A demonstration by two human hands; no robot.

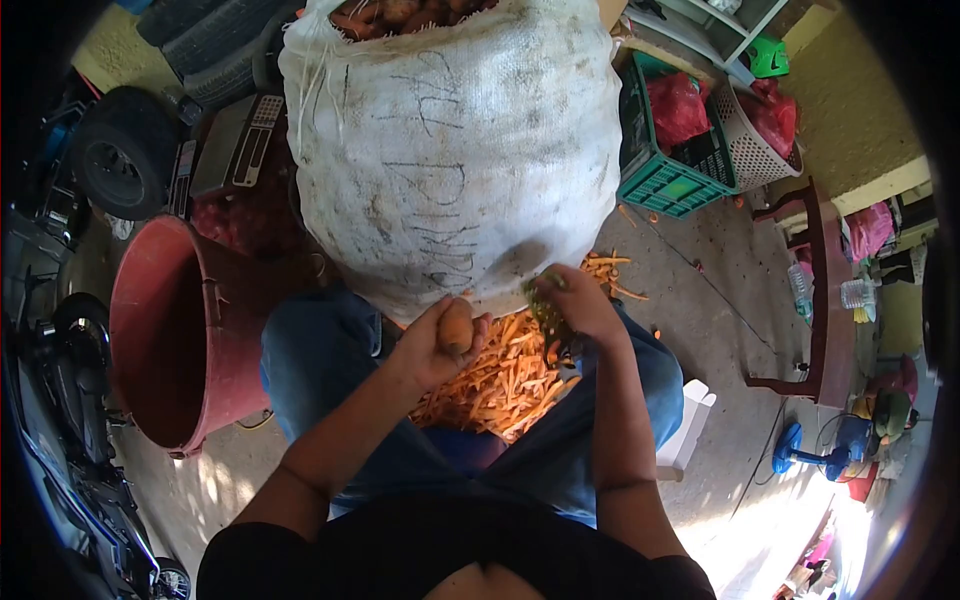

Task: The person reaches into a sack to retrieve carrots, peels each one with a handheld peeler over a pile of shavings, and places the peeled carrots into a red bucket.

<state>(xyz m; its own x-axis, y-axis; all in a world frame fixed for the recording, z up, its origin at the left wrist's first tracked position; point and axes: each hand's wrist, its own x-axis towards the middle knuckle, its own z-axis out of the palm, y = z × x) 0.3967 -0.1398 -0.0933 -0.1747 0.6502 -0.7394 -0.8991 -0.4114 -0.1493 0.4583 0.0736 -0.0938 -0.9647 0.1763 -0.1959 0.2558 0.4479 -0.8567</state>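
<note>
My left hand [425, 348] is closed around an orange carrot [456, 330], its blunt end pointing toward me. To the right, my right hand [585, 308] grips a dark green, mottled tool [547, 312]; its exact kind is too blurred to make out, and orange bits show at its lower end. The two hands are apart, and the tool does not touch the carrot. Below and between them lies a heap of orange carrot peelings [495, 380] between my knees. Just beyond the hands stands a big white woven sack [450, 150] with black handwriting, its open top showing carrots [400, 14].
On the left stands a large red tub [205, 350], near a motorbike [75, 440], a loose wheel [115, 155] and a scale [232, 150]. A green crate [675, 180] and white basket [755, 140] are at back right. A dark red wooden table [828, 300] stands farther right.
</note>
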